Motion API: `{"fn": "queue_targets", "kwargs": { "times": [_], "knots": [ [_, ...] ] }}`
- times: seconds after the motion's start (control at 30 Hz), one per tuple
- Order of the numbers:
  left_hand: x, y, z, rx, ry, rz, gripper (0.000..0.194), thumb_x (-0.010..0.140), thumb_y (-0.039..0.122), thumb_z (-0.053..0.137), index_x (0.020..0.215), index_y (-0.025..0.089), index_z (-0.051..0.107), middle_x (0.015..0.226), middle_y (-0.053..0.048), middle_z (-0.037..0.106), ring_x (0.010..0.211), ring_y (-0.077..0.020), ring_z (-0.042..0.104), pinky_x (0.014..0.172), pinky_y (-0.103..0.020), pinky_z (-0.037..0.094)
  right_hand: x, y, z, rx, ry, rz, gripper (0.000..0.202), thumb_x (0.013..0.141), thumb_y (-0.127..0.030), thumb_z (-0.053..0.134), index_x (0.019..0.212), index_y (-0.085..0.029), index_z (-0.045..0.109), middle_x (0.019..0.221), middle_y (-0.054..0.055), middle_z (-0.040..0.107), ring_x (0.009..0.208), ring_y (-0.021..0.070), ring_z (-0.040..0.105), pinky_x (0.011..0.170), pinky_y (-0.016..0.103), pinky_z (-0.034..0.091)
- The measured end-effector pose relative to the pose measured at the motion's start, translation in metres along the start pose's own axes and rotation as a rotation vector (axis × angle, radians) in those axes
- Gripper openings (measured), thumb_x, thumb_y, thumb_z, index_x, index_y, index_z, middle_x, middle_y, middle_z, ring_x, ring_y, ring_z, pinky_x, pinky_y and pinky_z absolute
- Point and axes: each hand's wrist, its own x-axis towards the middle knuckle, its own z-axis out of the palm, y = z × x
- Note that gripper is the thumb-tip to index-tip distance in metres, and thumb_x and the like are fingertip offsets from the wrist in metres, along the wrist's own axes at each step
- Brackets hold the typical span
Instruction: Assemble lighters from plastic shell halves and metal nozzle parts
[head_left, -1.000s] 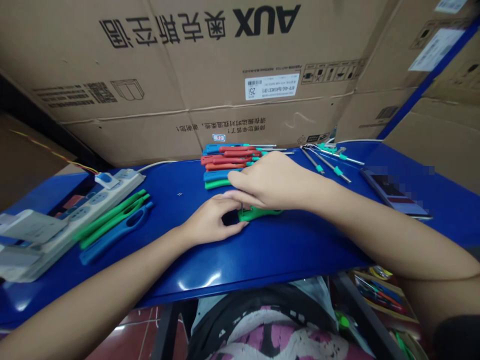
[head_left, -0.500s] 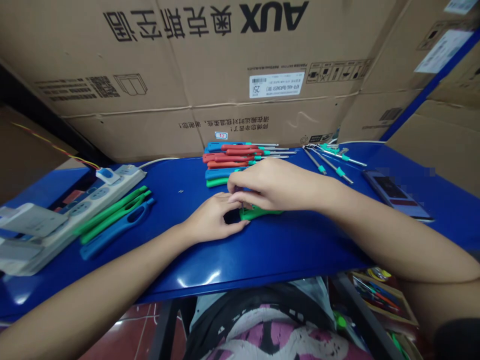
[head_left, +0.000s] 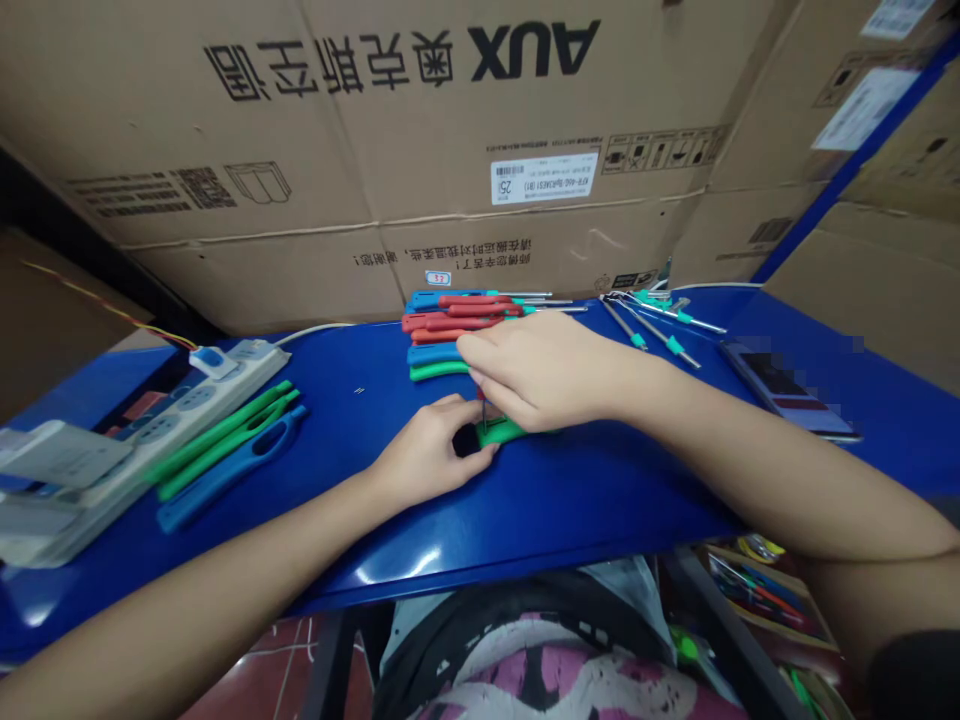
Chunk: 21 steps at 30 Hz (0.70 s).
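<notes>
A green plastic handle (head_left: 498, 433) lies on the blue table, partly covered by my hands. My left hand (head_left: 431, 445) steadies its left end, thumb on the near side and fingers on the far side. Over it, my right hand (head_left: 544, 370) is closed around a small screwdriver (head_left: 484, 408), whose thin dark shaft points down at the handle; a bit of red shows above the shaft. Behind my hands lies a row of blue, green and red handles (head_left: 457, 322), several with metal rods sticking out to the right.
To the left lie green and blue handle pieces (head_left: 232, 462) beside a white power strip (head_left: 169, 430). Metal rods with teal parts (head_left: 664, 335) and a phone (head_left: 787, 390) are on the right. Tiny metal pins (head_left: 359, 391) lie left of centre. A cardboard box (head_left: 420, 150) stands behind.
My right hand has tilted and shifted slightly, so the screwdriver's shaft shows more plainly over the green handle. My left hand keeps its hold. The whole view has shifted a little.
</notes>
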Motion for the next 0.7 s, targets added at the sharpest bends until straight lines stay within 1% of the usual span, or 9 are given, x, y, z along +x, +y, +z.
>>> {"fn": "queue_targets", "kwargs": {
  "times": [0.07, 0.13, 0.23, 0.33, 0.47, 0.6, 0.7],
  "knots": [
    [-0.001, 0.002, 0.001, 0.002, 0.008, -0.03, 0.012, 0.083, 0.022, 0.067, 0.093, 0.017, 0.066, 0.094, -0.006, 0.073, 0.086, -0.0216, 0.069, 0.078, -0.033, 0.056, -0.002, 0.0, -0.006, 0.086, -0.094, -0.015, 0.025, 0.099, -0.028, 0.039, 0.103, -0.013, 0.06, 0.086, 0.008, 0.07, 0.062, 0.0157, 0.052, 0.057, 0.028, 0.022],
    [-0.002, 0.005, 0.002, 0.023, 0.021, -0.045, 0.01, 0.084, 0.023, 0.067, 0.09, 0.017, 0.064, 0.092, -0.006, 0.072, 0.085, -0.022, 0.069, 0.075, -0.032, 0.055, -0.002, 0.0, -0.01, 0.123, -0.136, -0.011, 0.025, 0.099, -0.03, 0.04, 0.102, -0.014, 0.06, 0.084, 0.007, 0.069, 0.06, 0.0149, 0.05, 0.056, 0.028, 0.022],
    [-0.004, 0.009, 0.004, 0.037, 0.03, -0.06, 0.01, 0.085, 0.022, 0.066, 0.093, 0.016, 0.065, 0.094, -0.007, 0.073, 0.087, -0.023, 0.069, 0.076, -0.034, 0.054, -0.001, -0.003, -0.011, 0.1, -0.119, 0.011, 0.03, 0.1, -0.034, 0.04, 0.1, -0.015, 0.063, 0.079, 0.008, 0.068, 0.059, 0.0149, 0.048, 0.057, 0.028, 0.02],
    [-0.004, 0.013, 0.005, 0.026, 0.038, -0.11, 0.014, 0.084, 0.022, 0.067, 0.098, 0.016, 0.067, 0.097, -0.008, 0.074, 0.087, -0.0241, 0.07, 0.077, -0.035, 0.055, 0.0, -0.004, -0.01, 0.08, -0.097, 0.032, 0.035, 0.1, -0.036, 0.04, 0.098, -0.014, 0.067, 0.077, 0.008, 0.068, 0.057, 0.0148, 0.048, 0.057, 0.029, 0.019],
    [-0.004, 0.019, 0.007, 0.006, 0.038, -0.166, 0.017, 0.083, 0.022, 0.069, 0.099, 0.015, 0.068, 0.098, -0.009, 0.075, 0.089, -0.0256, 0.07, 0.077, -0.036, 0.055, -0.002, -0.009, -0.01, 0.067, -0.061, 0.042, 0.035, 0.098, -0.035, 0.043, 0.092, -0.015, 0.07, 0.073, 0.009, 0.069, 0.057, 0.0155, 0.05, 0.057, 0.029, 0.018],
    [-0.003, 0.021, 0.008, -0.013, 0.007, -0.183, 0.014, 0.082, 0.018, 0.065, 0.095, 0.015, 0.07, 0.099, -0.01, 0.075, 0.093, -0.027, 0.071, 0.079, -0.036, 0.055, -0.002, -0.022, -0.011, 0.046, -0.031, 0.019, 0.034, 0.097, -0.035, 0.045, 0.085, -0.015, 0.069, 0.068, 0.009, 0.068, 0.058, 0.0167, 0.053, 0.056, 0.029, 0.016],
    [-0.002, 0.024, 0.003, -0.003, -0.032, -0.197, 0.018, 0.082, 0.019, 0.063, 0.098, 0.015, 0.07, 0.1, -0.01, 0.076, 0.094, -0.0267, 0.072, 0.08, -0.034, 0.056, -0.004, -0.026, -0.014, 0.013, -0.018, 0.011, 0.033, 0.098, -0.033, 0.044, 0.084, -0.014, 0.068, 0.068, 0.008, 0.068, 0.059, 0.0163, 0.053, 0.056, 0.029, 0.016]
  ]
}}
